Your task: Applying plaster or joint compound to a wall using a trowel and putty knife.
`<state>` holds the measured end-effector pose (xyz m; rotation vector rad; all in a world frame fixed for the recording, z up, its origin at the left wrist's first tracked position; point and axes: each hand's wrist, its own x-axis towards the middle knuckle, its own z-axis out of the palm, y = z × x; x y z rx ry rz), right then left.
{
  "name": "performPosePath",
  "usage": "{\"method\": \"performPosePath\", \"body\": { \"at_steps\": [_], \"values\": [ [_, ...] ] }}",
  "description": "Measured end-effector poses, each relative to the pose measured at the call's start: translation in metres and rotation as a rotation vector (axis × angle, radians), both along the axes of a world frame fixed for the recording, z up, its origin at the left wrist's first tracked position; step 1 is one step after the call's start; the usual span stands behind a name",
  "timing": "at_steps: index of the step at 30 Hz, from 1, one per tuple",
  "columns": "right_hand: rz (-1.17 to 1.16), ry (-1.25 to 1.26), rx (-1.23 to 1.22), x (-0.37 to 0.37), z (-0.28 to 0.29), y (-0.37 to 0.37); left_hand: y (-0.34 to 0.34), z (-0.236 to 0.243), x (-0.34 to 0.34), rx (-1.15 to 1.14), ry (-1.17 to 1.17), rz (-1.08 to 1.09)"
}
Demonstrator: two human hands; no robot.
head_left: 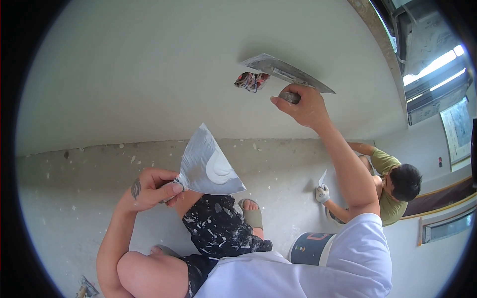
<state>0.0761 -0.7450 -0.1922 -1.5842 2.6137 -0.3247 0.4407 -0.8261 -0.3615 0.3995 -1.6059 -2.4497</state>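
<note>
My left hand (154,190) grips the handle of a wide putty knife (201,166), its metal blade pointing up and away from me. A dab of white putty (218,170) sits on the right part of that blade. Higher and to the right, my right hand (304,105) is closed round the handle of a long steel plastering trowel (288,72). The trowel is held at the pale wall (124,84), just above an opening with bundled coloured wires (250,81). Whether its blade touches the wall, I cannot tell.
A dark bucket with a white rim (312,248) stands by my right side. Further right a co-worker (395,186) crouches, a gloved hand (322,193) holding a small blade. Spattered floor (139,154) meets the wall's foot. Tools (87,288) lie at lower left. A window (432,74) is upper right.
</note>
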Motion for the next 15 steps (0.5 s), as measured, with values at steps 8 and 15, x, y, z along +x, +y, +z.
{"method": "performPosePath", "body": {
  "at_steps": [8, 15],
  "values": [
    [0.062, 0.01, -0.051, -0.018, 0.007, -0.008, 0.0, -0.002, -0.001, -0.006, 0.011, -0.003],
    [0.181, -0.025, -0.25, -0.004, 0.061, 0.013, 0.002, 0.003, 0.009, -0.01, 0.047, 0.028]
  ]
}}
